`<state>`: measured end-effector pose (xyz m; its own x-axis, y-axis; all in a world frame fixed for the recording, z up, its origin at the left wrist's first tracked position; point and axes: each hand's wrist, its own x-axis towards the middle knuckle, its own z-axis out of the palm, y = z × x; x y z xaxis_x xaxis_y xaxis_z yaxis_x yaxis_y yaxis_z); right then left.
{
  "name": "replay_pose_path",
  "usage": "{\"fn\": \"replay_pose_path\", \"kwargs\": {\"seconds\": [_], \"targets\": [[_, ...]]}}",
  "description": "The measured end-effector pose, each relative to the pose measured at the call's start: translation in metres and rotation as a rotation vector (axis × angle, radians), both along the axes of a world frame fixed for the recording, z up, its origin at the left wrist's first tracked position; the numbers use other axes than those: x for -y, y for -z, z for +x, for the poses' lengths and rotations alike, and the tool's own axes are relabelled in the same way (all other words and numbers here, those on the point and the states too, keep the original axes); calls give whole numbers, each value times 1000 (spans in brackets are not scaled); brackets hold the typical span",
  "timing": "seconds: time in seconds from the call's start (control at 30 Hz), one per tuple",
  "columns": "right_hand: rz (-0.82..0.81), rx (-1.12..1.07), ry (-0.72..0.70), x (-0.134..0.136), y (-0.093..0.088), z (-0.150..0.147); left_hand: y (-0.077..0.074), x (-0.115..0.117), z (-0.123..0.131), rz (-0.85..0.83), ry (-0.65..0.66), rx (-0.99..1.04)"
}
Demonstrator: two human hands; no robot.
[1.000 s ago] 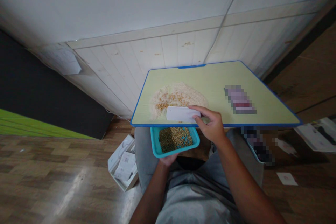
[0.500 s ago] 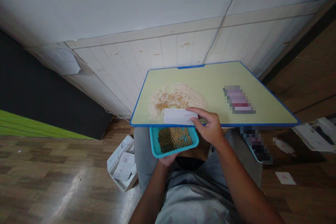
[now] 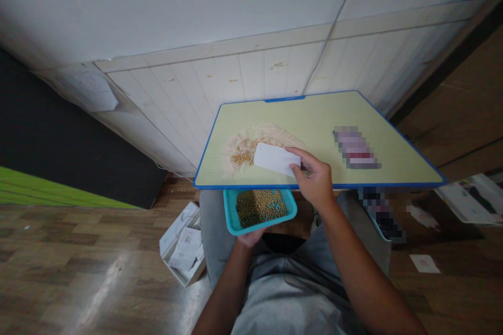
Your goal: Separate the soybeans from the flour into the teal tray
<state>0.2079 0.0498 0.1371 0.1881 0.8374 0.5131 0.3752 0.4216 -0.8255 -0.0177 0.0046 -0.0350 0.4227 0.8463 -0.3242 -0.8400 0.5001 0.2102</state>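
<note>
Pinched by its right end, a white card (image 3: pixel 275 159) is in my right hand (image 3: pixel 315 178), tilted over the near part of the table. Past the card lies a spread of pale rice (image 3: pixel 271 131), with yellow soybeans (image 3: pixel 242 159) scattered through it, thickest at the left. My left hand (image 3: pixel 250 239) grips a turquoise tub (image 3: pixel 230 214) from below at its near side, just under the table's front edge. Soybeans (image 3: pixel 271 203) fill the tub's bottom, the left part in shadow. Most of my left fingers are hidden beneath it.
The light green table (image 3: pixel 314 115) has a blue rim and stands against a white panelled wall (image 3: pixel 255 76). A blurred-out flat object (image 3: pixel 357 147) lies on its right side. On the floor, an open white box (image 3: pixel 183 246) holds papers, left of my leg.
My right hand has lifted the card from the table's front edge and moved it forward, toward the rice and soybeans. The tub and my left hand have hardly moved.
</note>
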Motion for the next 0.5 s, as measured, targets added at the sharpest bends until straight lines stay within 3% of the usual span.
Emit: {"fn": "replay_pose_path", "kwargs": {"seconds": [0.23,0.5], "targets": [[-5,-11,47,-7,0,2,-11,2,5,-48,-43,-4],[-8,27,86,-12,-3,2,-2,2,1,-18,-9,22]]}}
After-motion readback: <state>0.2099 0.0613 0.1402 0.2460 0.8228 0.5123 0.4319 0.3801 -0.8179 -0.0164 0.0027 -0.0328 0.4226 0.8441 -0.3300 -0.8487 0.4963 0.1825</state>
